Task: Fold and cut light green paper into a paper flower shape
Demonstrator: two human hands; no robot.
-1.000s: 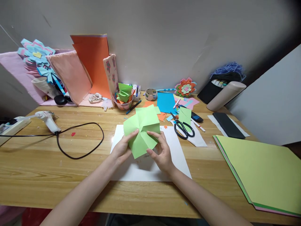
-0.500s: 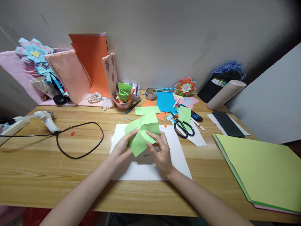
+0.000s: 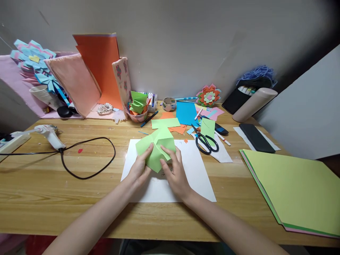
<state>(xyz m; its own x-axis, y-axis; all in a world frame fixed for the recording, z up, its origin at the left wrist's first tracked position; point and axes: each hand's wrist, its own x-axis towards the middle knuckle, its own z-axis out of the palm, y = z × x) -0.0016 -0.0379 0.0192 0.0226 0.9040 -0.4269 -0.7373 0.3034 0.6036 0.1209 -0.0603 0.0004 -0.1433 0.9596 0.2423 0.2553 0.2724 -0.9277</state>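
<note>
A creased light green sheet of paper is held above a white sheet on the table. My left hand grips its left side, thumb on top and fingers hidden underneath. On the right side, my right hand pinches the paper with thumb and fingers along its edge. Folds run out from the middle of the green paper. Beyond it lies a light green strip, and black-handled scissors rest to the right.
A glue gun with a looped black cable lies left. Behind are a small bowl of paper scraps, a tape roll, blue paper and a paper flower. Stacked coloured sheets and a black phone sit right.
Both hands have shifted slightly left with the green paper, which is turned a little. My right hand stays on its right side. The whole view has moved slightly.
</note>
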